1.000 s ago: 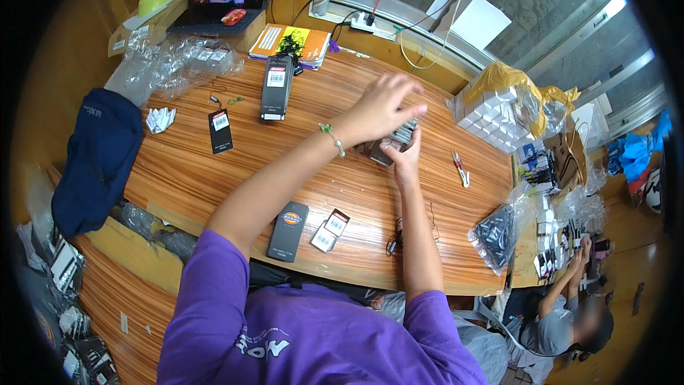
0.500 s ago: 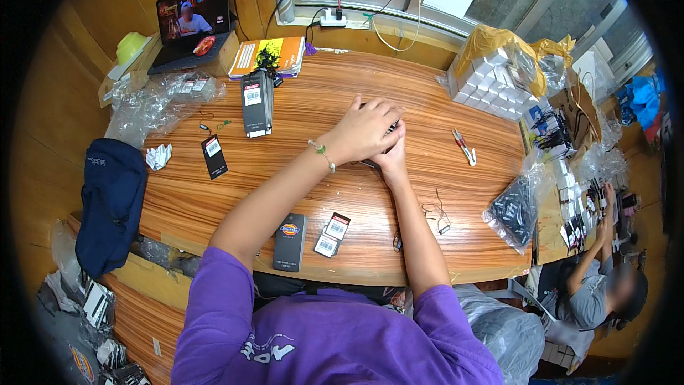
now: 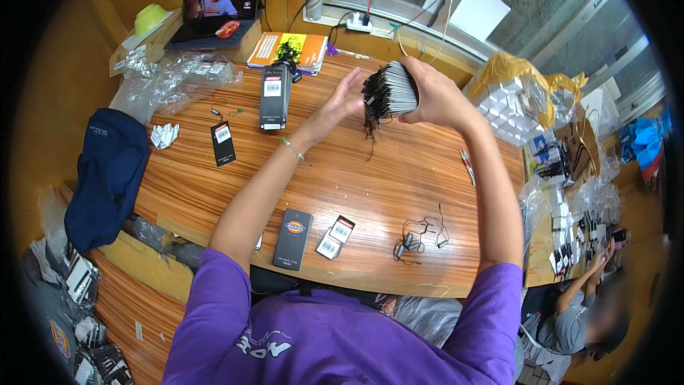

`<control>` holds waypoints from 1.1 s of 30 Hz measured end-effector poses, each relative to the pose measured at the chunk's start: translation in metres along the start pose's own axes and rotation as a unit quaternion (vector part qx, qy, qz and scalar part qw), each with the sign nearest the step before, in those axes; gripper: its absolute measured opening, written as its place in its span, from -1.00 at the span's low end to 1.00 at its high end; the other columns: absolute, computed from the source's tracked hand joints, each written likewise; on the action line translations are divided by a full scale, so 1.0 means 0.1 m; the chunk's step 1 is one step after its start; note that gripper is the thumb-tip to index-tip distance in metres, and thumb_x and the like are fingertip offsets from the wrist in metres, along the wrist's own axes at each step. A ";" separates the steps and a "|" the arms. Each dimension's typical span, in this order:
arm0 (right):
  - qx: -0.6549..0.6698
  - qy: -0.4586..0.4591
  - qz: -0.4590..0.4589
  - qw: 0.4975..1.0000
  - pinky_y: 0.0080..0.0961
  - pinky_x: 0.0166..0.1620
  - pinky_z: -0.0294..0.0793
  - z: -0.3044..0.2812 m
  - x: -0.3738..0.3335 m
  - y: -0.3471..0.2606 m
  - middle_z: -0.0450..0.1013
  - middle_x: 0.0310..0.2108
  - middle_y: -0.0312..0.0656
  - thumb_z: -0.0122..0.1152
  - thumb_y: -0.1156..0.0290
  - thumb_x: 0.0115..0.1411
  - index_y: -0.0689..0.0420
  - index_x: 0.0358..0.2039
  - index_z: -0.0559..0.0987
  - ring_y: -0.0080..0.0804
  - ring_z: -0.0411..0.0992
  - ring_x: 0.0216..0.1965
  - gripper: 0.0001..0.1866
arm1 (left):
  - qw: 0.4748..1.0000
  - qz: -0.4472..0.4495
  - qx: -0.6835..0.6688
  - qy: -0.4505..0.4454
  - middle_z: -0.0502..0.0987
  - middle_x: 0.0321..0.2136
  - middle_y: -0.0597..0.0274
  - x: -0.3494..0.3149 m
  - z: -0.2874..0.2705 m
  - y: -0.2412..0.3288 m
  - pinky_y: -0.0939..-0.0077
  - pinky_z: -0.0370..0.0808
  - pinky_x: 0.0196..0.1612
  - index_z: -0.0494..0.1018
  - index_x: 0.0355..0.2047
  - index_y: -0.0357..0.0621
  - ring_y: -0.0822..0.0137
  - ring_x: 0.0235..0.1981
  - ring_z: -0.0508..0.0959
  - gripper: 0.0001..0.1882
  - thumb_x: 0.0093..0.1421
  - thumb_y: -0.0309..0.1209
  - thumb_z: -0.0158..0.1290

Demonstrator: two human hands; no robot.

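My right hand (image 3: pixel 438 96) grips a thick stack of hang tags (image 3: pixel 401 89) from its right side. The tags stand edge-on, with black strings bunched at the stack's left end and one trailing below. Just left of these strings is my left hand (image 3: pixel 345 98), fingers stretched out and holding nothing. Another pile of dark hang tags (image 3: pixel 274 103) with a barcode sticker on top lies farther left. A single black tag (image 3: pixel 223 146) rests beside it. Close to the front edge are a dark grey tag (image 3: pixel 291 246) and two small barcode tags (image 3: pixel 336 237).
Loose black strings (image 3: pixel 420 239) lie at the front right, and a small red-handled tool (image 3: pixel 467 164) beyond my right forearm. White boxes in yellow plastic (image 3: pixel 502 110) stand at the back right. A laptop (image 3: pixel 217 3) and crumpled clear plastic (image 3: pixel 171 82) occupy the back left. A co-worker (image 3: pixel 570 321) sits at right.
Both hands were together around the tags; now my left hand has come apart to the left. My right hand has lifted and turned the stack, exposing its edges and strings.
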State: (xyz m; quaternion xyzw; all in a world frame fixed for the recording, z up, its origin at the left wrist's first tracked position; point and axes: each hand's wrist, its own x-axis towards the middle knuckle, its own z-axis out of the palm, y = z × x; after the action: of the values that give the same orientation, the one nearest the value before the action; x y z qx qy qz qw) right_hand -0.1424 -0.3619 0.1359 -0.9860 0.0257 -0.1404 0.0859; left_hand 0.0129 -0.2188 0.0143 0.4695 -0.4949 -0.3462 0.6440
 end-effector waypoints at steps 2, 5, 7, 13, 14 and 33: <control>-0.053 -0.071 -0.026 0.996 -0.31 -0.15 0.40 -0.19 0.21 -0.11 0.39 -0.21 -0.03 0.42 0.33 -0.38 0.17 -0.11 0.30 -0.08 0.38 -0.15 -0.26 | 0.991 0.106 0.084 -0.002 -0.11 0.25 -0.04 -0.05 0.07 0.17 0.31 -0.12 0.26 -0.28 0.26 -0.12 0.16 0.29 -0.15 0.12 -0.10 -0.06 0.23; -0.182 -0.197 -0.039 0.963 -0.32 -0.15 0.41 -0.38 0.47 -0.42 0.40 -0.19 -0.11 0.46 0.28 -0.36 0.16 -0.11 0.32 -0.14 0.39 -0.14 -0.25 | 0.966 0.170 0.191 0.039 -0.11 0.23 -0.12 -0.01 0.12 0.21 0.30 -0.08 0.26 -0.34 0.26 -0.13 0.08 0.28 -0.11 0.36 -0.38 -0.18 0.42; -0.279 -0.254 -0.063 0.924 -0.32 -0.13 0.41 -0.41 0.57 -0.60 0.41 -0.18 -0.15 0.47 0.24 -0.36 0.15 -0.08 0.32 -0.19 0.39 -0.12 -0.22 | 0.951 0.182 0.239 0.075 -0.10 0.22 -0.15 0.02 0.17 0.25 0.29 -0.06 0.26 -0.34 0.26 -0.13 0.04 0.26 -0.08 0.38 -0.40 -0.16 0.42; -0.418 -0.266 -0.059 0.867 -0.37 -0.06 0.38 -0.41 0.69 -0.86 0.41 -0.15 -0.24 0.47 0.33 -0.33 0.11 -0.03 0.33 -0.30 0.36 -0.06 -0.23 | 0.936 0.216 0.187 0.205 -0.07 0.18 -0.19 0.06 0.52 0.11 0.14 0.08 0.18 -0.48 0.23 -0.20 -0.04 0.18 0.07 0.46 -0.42 -0.16 0.43; -0.423 -0.269 -0.059 0.863 -0.37 -0.06 0.38 -0.42 0.69 -0.89 0.41 -0.15 -0.24 0.46 0.33 -0.32 0.11 -0.04 0.34 -0.30 0.36 -0.05 -0.25 | 0.920 0.224 0.219 0.236 -0.06 0.17 -0.19 0.06 0.56 0.16 0.14 0.08 0.18 -0.49 0.23 -0.20 -0.05 0.18 0.06 0.45 -0.40 -0.16 0.43; -0.378 -0.367 0.012 0.850 -0.37 -0.15 0.44 -0.60 0.82 -0.96 0.43 -0.20 -0.14 0.49 0.44 -0.53 0.19 -0.13 0.36 -0.20 0.41 -0.12 -0.19 | 0.960 0.202 0.138 0.138 0.26 0.00 0.05 0.09 0.68 -0.18 0.39 0.29 0.07 -0.32 0.20 -0.22 0.24 0.05 0.29 0.27 -0.33 -0.31 0.41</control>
State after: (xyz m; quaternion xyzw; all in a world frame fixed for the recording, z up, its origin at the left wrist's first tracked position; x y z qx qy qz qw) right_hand -0.0777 -0.2838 0.2321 -0.9218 0.0551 0.2530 -0.2886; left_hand -0.0498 -0.2505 0.0052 0.4868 -0.5290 -0.0692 0.6917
